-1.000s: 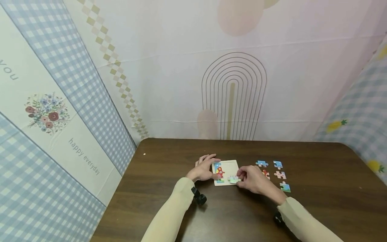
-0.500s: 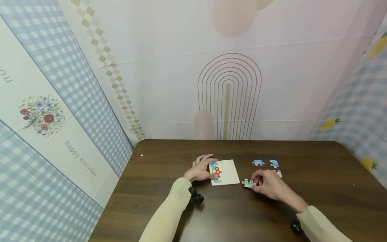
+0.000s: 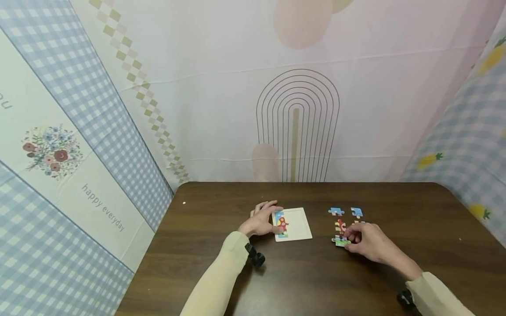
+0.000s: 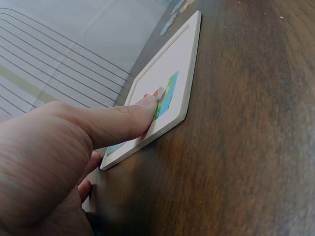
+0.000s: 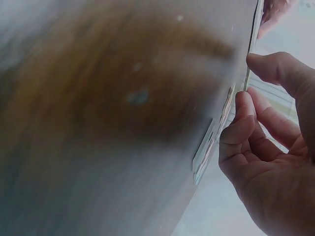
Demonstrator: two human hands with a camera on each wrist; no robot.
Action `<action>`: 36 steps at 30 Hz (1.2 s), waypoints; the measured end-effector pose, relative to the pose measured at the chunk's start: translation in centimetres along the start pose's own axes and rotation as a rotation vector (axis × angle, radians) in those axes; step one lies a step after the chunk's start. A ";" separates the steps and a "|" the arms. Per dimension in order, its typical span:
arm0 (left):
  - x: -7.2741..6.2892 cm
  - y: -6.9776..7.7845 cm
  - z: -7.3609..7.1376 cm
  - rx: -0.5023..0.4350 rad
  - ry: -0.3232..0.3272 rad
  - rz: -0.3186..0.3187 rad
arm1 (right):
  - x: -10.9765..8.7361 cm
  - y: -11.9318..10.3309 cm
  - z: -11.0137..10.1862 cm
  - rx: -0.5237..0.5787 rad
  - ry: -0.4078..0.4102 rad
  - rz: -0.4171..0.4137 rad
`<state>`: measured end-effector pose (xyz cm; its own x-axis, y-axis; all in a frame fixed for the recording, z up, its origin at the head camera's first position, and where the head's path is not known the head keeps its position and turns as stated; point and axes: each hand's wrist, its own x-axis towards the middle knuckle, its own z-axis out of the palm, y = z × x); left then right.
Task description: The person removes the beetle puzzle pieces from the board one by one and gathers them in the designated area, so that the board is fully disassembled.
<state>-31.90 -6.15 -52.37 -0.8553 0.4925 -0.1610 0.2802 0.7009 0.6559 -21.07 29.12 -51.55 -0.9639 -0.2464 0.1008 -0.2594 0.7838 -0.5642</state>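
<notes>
Puzzle tray [image 3: 300, 224], left side: flat on the brown table [image 3: 308, 281]; left hand [image 3: 261, 222] lies across the border, fingers outstretched, thumb pressing the colored strip [image 3: 283, 223].
Left wrist view: brings out the tray's thickness and raised rim, with the thumb tip covering part of the strip.
Tray, right side: pale board surface faces up.
Gap: a band of tabletop parts the tray from the loose pieces.
Green piece [image 3: 340, 242]: pinched between the thumb and fingers of the right hand [image 3: 368, 241], just beside the red piece [image 3: 340, 225]; whether it touches the table, I cannot tell.
Far row: blue piece [image 3: 336, 211], then blue corner piece [image 3: 357, 212].
Pink piece [image 3: 359, 221]: mostly hidden behind the right hand.
Right wrist view: shows the pinched piece edge-on, a thin sliver.
Right of the hand: wide tabletop runs to a rounded far corner.
</notes>
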 end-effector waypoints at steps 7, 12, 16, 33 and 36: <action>-0.3 0.0 -0.1 -0.001 0.001 0.007 | 0.1 0.7 -0.4 0.001 -0.041 0.001; -0.4 0.1 -0.2 -0.008 0.005 0.018 | 0.2 1.0 -0.5 0.006 -0.086 0.012; -0.4 -0.2 -0.1 -0.024 0.004 0.027 | 0.3 1.3 -0.6 0.013 -0.113 0.025; -0.1 -0.2 -0.1 -0.032 0.000 0.013 | 0.7 0.4 -2.0 0.058 0.074 0.054; -0.1 0.0 -0.3 -0.022 -0.001 0.019 | 1.3 -0.3 -1.7 0.062 0.104 0.040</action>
<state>-31.96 -6.38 -52.15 -0.8494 0.5061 -0.1495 0.2862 0.6798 0.6752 -22.39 29.53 -49.83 -0.9752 -0.1528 0.1604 -0.2199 0.7543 -0.6186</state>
